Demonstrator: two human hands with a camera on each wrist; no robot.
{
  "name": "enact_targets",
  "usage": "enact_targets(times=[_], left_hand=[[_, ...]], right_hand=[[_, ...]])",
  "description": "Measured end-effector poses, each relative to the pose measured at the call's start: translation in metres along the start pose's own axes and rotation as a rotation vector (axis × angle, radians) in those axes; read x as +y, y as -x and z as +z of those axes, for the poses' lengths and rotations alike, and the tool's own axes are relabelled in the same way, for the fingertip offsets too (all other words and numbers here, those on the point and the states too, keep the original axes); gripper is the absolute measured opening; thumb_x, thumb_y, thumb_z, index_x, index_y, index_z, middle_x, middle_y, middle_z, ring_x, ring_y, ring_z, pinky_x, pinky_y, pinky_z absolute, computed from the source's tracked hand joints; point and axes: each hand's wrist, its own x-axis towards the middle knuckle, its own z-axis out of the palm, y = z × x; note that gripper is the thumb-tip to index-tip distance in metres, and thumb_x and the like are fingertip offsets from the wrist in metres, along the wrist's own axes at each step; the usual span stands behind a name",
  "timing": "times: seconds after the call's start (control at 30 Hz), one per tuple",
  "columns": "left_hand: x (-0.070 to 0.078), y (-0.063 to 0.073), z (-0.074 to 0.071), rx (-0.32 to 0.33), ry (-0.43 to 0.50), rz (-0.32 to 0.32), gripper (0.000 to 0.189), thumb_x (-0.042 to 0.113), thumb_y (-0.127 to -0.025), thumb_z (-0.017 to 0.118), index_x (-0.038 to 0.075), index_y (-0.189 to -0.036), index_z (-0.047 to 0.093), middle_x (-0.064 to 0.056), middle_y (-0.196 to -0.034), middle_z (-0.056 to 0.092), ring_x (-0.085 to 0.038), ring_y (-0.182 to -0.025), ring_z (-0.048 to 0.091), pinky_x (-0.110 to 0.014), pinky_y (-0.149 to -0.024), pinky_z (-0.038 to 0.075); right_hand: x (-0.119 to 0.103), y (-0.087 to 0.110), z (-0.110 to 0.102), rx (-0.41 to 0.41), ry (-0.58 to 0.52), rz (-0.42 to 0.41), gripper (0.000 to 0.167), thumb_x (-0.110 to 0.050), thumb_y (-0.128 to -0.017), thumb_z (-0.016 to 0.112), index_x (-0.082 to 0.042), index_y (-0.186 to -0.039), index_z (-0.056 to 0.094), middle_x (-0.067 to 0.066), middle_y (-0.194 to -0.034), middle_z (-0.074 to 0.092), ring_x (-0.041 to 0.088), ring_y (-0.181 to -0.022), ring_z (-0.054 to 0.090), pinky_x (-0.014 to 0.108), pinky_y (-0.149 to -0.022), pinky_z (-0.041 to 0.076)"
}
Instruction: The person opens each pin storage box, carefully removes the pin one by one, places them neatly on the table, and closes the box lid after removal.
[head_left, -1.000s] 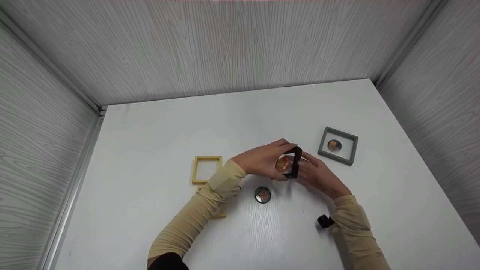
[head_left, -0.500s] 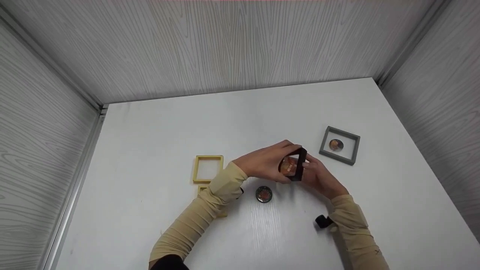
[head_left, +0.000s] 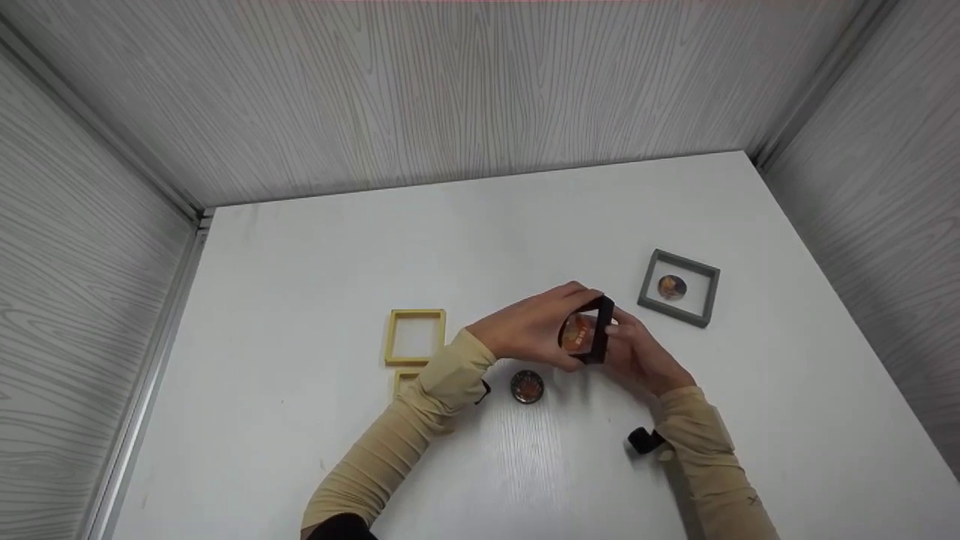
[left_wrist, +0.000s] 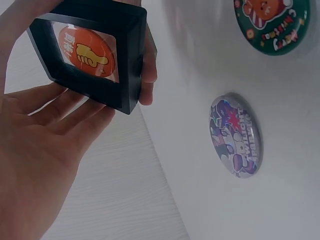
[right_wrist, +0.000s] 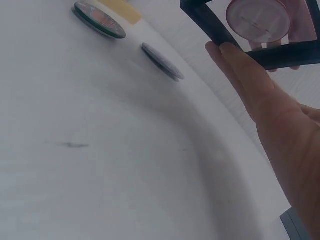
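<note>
My left hand (head_left: 529,330) grips a black display frame (left_wrist: 132,55) from its left side, thumb and fingers spread over opposite edges. Behind the frame's clear film sits an orange badge (left_wrist: 87,50) with a yellow thumbs-up hand. The right hand (head_left: 641,360) holds the frame's other side, its fingertips on the rim; the badge's pale back (right_wrist: 257,20) faces the right wrist view. The frame is held tilted above the white table. Below it lie a green-rimmed badge (head_left: 527,387) and a purple badge (left_wrist: 235,137), which the left arm and hand hide in the head view.
To the right lies a grey display frame (head_left: 673,313) holding a small round badge (head_left: 672,286). One yellow frame (head_left: 389,337) lies left of the left hand; a second yellow frame (head_left: 407,372) is partly under the left sleeve. Wood-grain panels (head_left: 450,90) stand around the table.
The black frame has shifted slightly right and turned a little, showing more of the orange badge. The right fingers have closed in on its edge. Over the last half second both hands hardly move.
</note>
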Motion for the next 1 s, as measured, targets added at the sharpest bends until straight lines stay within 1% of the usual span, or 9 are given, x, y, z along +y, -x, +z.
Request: enact_targets(times=[0.13,0.3,0.43,0.57,0.7,0.77,0.83,0.93,1.0], left_hand=[[0.0014,-0.0013,0.0023,0.009,-0.018,-0.006,0.09,0.032,-0.076,0.089,0.011,-0.153,0.047,-0.006,-0.144,0.058,-0.017,-0.131,0.059,-0.026,-0.115,0.048],[0.0017,-0.0017,0.0043,0.002,-0.003,-0.016,0.09,0.031,-0.076,0.09,0.012,-0.152,0.047,-0.006,-0.144,0.058,-0.017,-0.129,0.06,-0.025,-0.114,0.049],[0.0012,-0.0018,0.0032,-0.004,0.02,-0.011,0.088,0.031,-0.077,0.09,0.013,-0.152,0.048,-0.007,-0.144,0.058,-0.015,-0.128,0.059,-0.025,-0.114,0.049],[0.0016,-0.0014,0.0005,-0.013,0.04,0.011,0.086,0.033,-0.08,0.09,0.012,-0.153,0.048,-0.01,-0.143,0.058,-0.018,-0.129,0.06,-0.026,-0.114,0.048],[0.0014,0.0006,-0.0016,-0.019,0.049,0.02,0.086,0.036,-0.081,0.09,0.013,-0.153,0.049,-0.011,-0.143,0.058,-0.022,-0.132,0.06,-0.028,-0.115,0.048],[0.001,0.0015,-0.0022,-0.022,0.053,0.019,0.085,0.037,-0.082,0.09,0.013,-0.153,0.049,-0.011,-0.143,0.058,-0.021,-0.131,0.06,-0.029,-0.115,0.049],[0.0008,0.0019,-0.0027,-0.023,0.051,0.019,0.086,0.038,-0.082,0.09,0.014,-0.153,0.049,-0.011,-0.143,0.058,-0.021,-0.13,0.06,-0.028,-0.115,0.048],[0.0006,0.0029,-0.0037,-0.029,0.051,0.011,0.088,0.038,-0.081,0.091,0.015,-0.154,0.048,-0.01,-0.142,0.058,-0.019,-0.128,0.06,-0.026,-0.113,0.048],[0.0006,0.0033,-0.0044,-0.032,0.059,0.008,0.089,0.037,-0.08,0.092,0.016,-0.155,0.048,-0.01,-0.141,0.057,-0.018,-0.126,0.06,-0.026,-0.112,0.049]], right_hand=[[0.0025,-0.0004,-0.0013,0.014,0.01,0.004,0.067,-0.016,-0.102,0.038,-0.005,-0.165,0.019,-0.001,-0.117,0.077,0.01,-0.105,0.075,0.027,-0.098,0.059],[0.0054,-0.0006,-0.0034,0.011,0.033,0.021,0.069,-0.018,-0.102,0.037,-0.006,-0.167,0.015,-0.001,-0.116,0.077,0.01,-0.104,0.075,0.028,-0.098,0.059],[0.0054,-0.0008,-0.0054,0.003,0.019,0.013,0.065,-0.018,-0.102,0.039,-0.008,-0.164,0.022,0.001,-0.122,0.075,0.011,-0.107,0.074,0.028,-0.098,0.059],[0.0051,0.0006,-0.0064,-0.01,-0.027,0.007,0.056,-0.016,-0.103,0.038,-0.012,-0.158,0.031,0.001,-0.12,0.076,0.01,-0.107,0.074,0.026,-0.097,0.059],[0.0071,0.0014,-0.0077,0.003,0.001,0.013,0.058,-0.018,-0.104,0.038,-0.008,-0.16,0.027,-0.001,-0.116,0.078,0.008,-0.106,0.073,0.023,-0.097,0.058],[0.0077,0.0014,-0.0078,0.008,0.018,0.013,0.06,-0.019,-0.104,0.039,-0.007,-0.161,0.026,-0.002,-0.115,0.078,0.007,-0.106,0.073,0.022,-0.097,0.057],[0.008,0.0013,-0.0077,0.004,0.022,0.009,0.057,-0.019,-0.104,0.039,-0.007,-0.159,0.029,-0.002,-0.116,0.077,0.008,-0.108,0.073,0.023,-0.097,0.057],[0.0079,0.0009,-0.0065,-0.018,-0.006,-0.003,0.047,-0.017,-0.105,0.038,-0.014,-0.151,0.039,-0.001,-0.117,0.077,0.008,-0.109,0.073,0.023,-0.097,0.058],[0.0083,0.0005,-0.006,-0.032,-0.031,-0.014,0.042,-0.015,-0.106,0.037,-0.017,-0.147,0.044,0.0,-0.12,0.077,0.009,-0.112,0.072,0.024,-0.099,0.057]])
